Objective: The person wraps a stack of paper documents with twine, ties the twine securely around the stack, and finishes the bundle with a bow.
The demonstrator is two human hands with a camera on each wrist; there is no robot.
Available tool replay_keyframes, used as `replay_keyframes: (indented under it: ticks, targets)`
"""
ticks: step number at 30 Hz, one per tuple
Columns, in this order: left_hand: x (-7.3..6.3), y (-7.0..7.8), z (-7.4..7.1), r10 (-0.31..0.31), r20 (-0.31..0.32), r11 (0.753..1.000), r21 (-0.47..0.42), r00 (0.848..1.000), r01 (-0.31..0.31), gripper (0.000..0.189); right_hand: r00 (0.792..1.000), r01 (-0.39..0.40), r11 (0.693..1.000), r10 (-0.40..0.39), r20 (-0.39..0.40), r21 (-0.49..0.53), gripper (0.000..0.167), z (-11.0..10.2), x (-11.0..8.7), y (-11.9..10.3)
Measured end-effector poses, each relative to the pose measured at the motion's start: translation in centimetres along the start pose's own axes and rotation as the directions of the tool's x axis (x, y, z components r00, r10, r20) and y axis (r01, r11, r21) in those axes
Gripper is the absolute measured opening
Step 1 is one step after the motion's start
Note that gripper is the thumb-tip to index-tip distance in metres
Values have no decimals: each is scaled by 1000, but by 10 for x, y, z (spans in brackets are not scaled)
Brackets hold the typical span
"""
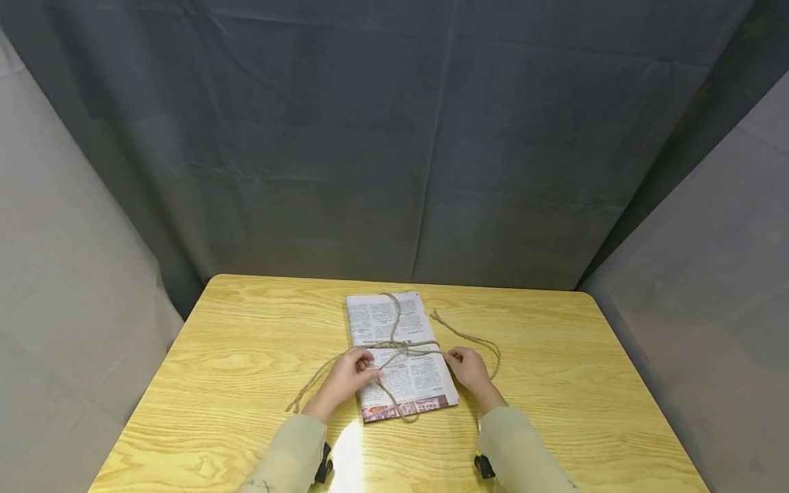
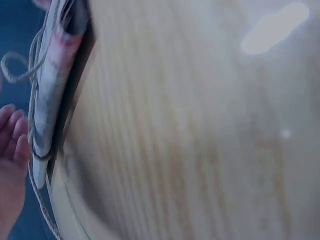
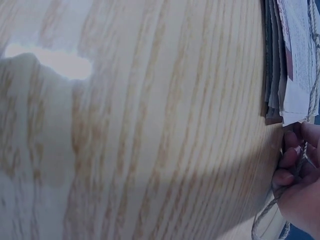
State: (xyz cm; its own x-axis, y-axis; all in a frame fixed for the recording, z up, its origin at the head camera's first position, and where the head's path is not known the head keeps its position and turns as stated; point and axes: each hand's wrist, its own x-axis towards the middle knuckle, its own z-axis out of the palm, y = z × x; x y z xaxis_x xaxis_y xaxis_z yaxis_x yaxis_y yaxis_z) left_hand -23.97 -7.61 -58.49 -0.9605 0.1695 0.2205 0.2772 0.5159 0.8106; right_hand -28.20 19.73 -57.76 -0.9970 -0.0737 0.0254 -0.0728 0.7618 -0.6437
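Note:
A folded stack of newspapers [image 1: 425,378] lies on the table with twine [image 1: 396,318] running along its length and across its middle, where the strands cross. My left hand [image 1: 346,378] is over the stack's left edge, thumb toward the middle; its fingers look loosely bent and hold nothing in the left wrist view. At the right edge my right hand [image 1: 470,370] grips the twine, its fingers [image 3: 289,159] curled around the strand. One loose tail [image 1: 305,394] trails left past the left wrist, and another [image 1: 471,337] bends out beyond the right hand.
The wooden table [image 1: 246,356] extends on both sides of the stack. A dark grey curtain [image 1: 320,150] hangs behind its far edge, with pale cloth panels [image 1: 68,287] at either side. Black wrist straps [image 1: 483,466] show beneath the sleeves.

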Motion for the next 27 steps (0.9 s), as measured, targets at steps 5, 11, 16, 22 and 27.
replay_keyframes:
  ticks: [5,11,16,22,27]
  targets:
    - [6,-1,-8,6,-183,973,226,983,36,22,1000,-4,1000,5,14,-8,15,0,0,1]
    - [4,-4,-5,-52,-252,924,356,966,142,15,1000,18,999,-18,10,-28,13,1,3,4]
    - [2,-9,-5,-51,-224,946,302,973,119,4,1000,14,999,-14,21,-29,13,-4,5,2]
    - [-2,-12,-13,-102,-150,973,192,983,130,7,1000,-17,1000,17,17,-3,17,-12,8,2]
    - [-6,-16,-20,-97,-144,973,194,985,125,13,1000,-12,1000,12,8,22,19,-18,11,1]
